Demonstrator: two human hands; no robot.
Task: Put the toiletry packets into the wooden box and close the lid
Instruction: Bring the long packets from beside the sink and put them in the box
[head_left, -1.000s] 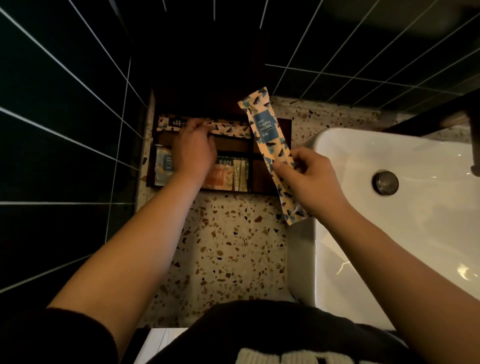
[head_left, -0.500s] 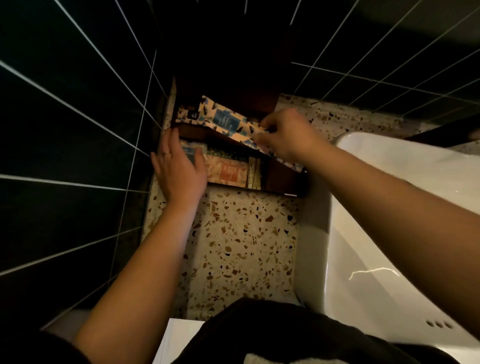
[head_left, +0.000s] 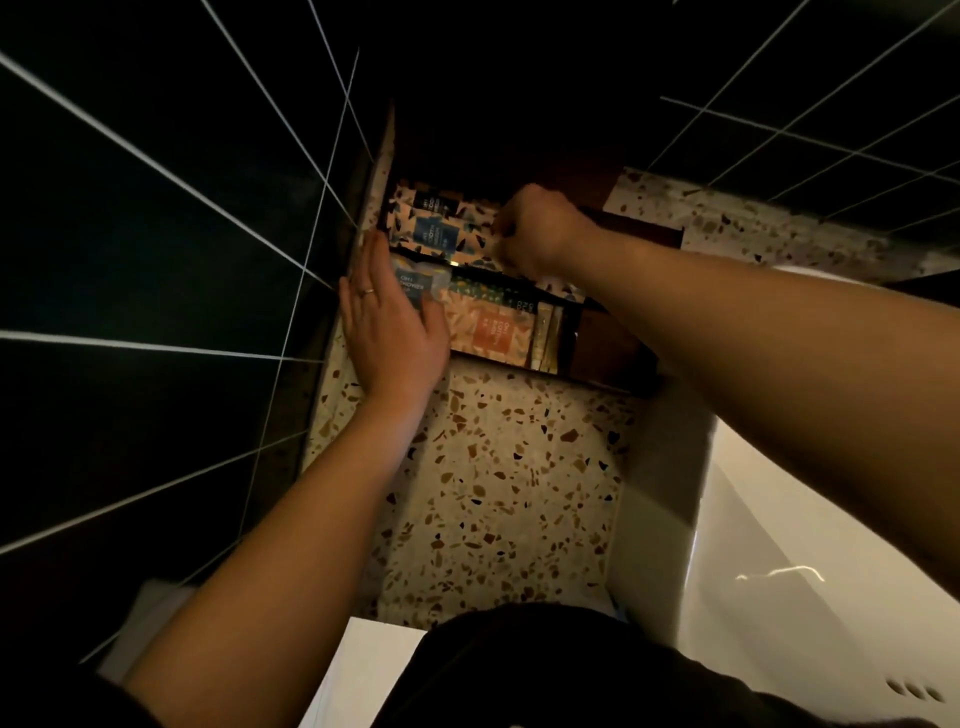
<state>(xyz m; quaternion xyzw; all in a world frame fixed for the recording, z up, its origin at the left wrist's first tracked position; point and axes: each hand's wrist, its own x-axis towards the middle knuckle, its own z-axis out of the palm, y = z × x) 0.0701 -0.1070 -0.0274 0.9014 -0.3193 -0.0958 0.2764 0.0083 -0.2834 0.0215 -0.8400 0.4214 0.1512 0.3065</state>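
The dark wooden box (head_left: 613, 338) stands open on the terrazzo counter (head_left: 509, 478) against the tiled wall, its lid raised into shadow behind. In its back compartment lies a long patterned toothbrush packet (head_left: 441, 234) with a blue label. My right hand (head_left: 540, 228) is closed on that packet's right part, pressing it down into the box. A similar packet with a dark label (head_left: 431, 200) lies just behind it. My left hand (head_left: 389, 322) rests flat, fingers together, on the box's left front corner over a blue-labelled packet (head_left: 415, 280). An orange packet (head_left: 493, 332) and slim sachets (head_left: 545, 338) fill the front compartment.
A white basin (head_left: 779, 519) sits right of the counter, its rim close to the box. Dark tiled walls (head_left: 156, 260) close in at left and behind. My dark clothing fills the bottom edge.
My right hand has carried the long packet from above the counter into the box's back compartment and laid it flat. My left hand moved from the back compartment to the box's left front corner.
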